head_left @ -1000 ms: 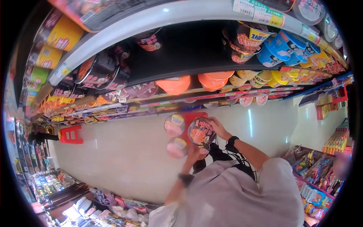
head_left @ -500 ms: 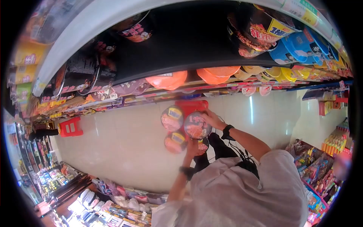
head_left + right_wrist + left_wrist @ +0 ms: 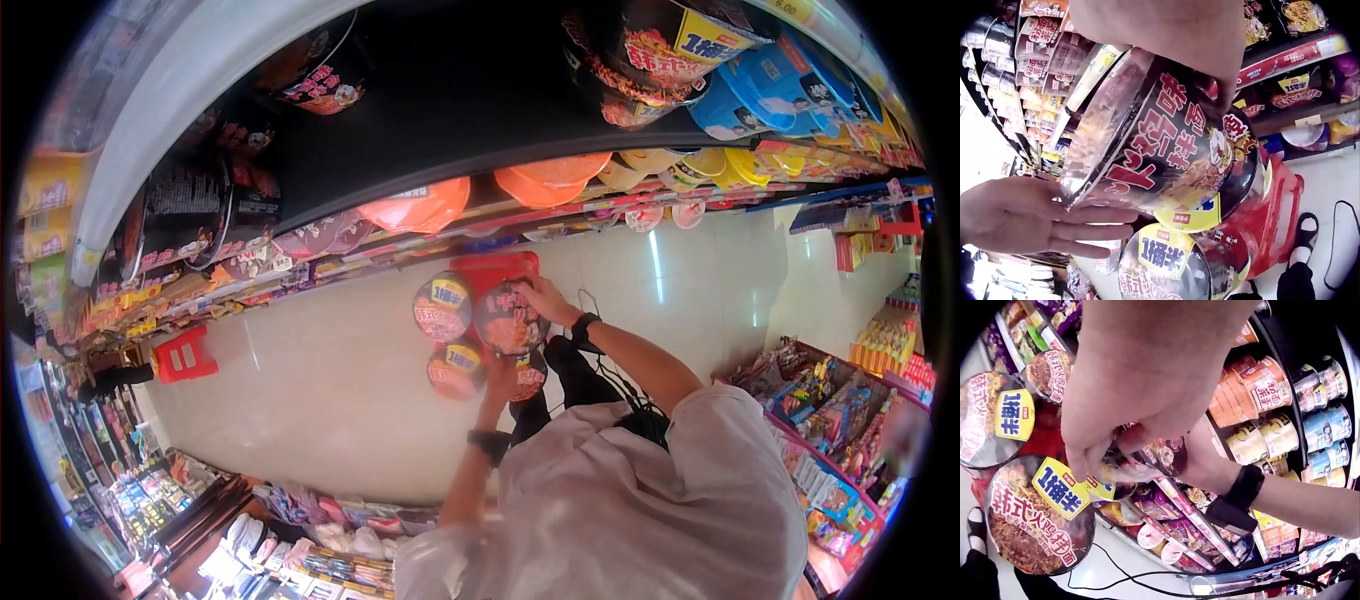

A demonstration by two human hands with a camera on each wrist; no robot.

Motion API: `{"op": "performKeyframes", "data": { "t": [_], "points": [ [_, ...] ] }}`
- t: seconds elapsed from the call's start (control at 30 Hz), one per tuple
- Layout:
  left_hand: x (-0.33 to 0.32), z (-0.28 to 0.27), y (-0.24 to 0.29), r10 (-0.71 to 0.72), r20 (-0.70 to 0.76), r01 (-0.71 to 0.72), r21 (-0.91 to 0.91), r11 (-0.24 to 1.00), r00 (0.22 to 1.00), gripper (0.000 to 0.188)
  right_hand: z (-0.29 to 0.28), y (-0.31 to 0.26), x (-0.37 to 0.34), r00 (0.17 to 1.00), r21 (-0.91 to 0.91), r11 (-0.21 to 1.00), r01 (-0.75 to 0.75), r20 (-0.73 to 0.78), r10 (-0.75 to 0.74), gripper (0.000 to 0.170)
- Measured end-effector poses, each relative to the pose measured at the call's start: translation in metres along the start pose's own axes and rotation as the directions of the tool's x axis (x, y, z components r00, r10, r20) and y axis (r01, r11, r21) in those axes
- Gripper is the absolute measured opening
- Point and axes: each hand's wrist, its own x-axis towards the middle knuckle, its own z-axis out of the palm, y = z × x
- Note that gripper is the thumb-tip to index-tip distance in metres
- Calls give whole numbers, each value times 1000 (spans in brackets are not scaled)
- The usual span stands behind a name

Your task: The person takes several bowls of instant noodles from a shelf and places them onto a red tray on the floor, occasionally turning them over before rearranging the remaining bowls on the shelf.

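A black noodle bowl [image 3: 510, 322] is held between both hands above a red stool [image 3: 522, 262]. My right hand [image 3: 543, 303] grips its rim on the far right side. The left hand [image 3: 496, 383] is on its near side; in the right wrist view that hand [image 3: 1025, 215] has straight fingers, its thumb side touching the wrapped bowl [image 3: 1166, 134]. Other bowls with yellow labels surround it: one [image 3: 443, 306] to the left, another [image 3: 457, 369] near left, and one [image 3: 528, 378] partly behind the left hand. In the left wrist view, my left hand [image 3: 1138, 381] hides much of the held bowl.
A black shelf [image 3: 440, 100] with noodle bowls curves across the front, above rows of orange tubs [image 3: 553, 180]. Another red stool [image 3: 184, 353] stands far left. Snack bins [image 3: 815, 400] are at the right, and goods lie at the lower left. Dark cables hang near the legs.
The head view has shifted, and the upper shelf looks larger than a second ago. The held bowl and both hands appear slightly higher and further left in it. Both hands remain at the bowl.
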Motion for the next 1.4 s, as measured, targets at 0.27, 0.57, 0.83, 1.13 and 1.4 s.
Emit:
{"op": "performKeyframes", "data": {
  "t": [0.27,0.57,0.83,1.13,1.4],
  "points": [
    [-1,-4,-9,45,-33,-41,130,991,998,45,1,10,3,998,-28,998,56,-24,-57,30],
    [-14,-5,31,-50,-74,57,102,993,996,48,2,-11,-5,1000,-59,998,18,-8,-19,29],
    [18,-3,-75,75,-60,-78,-44,996,995,40,-1,-22,-15,997,106,994,14,-77,-6,24],
    [2,-81,-14,295,167,-295,-27,955,941,30,-36,-62,-33,912,-380,870,315,-134,-388,24],
    [-50,-158,284,525,6,-488,375,788,851,33,-35,-261,-64,785,-531,640,554,77,-615,20]
  ]
}}
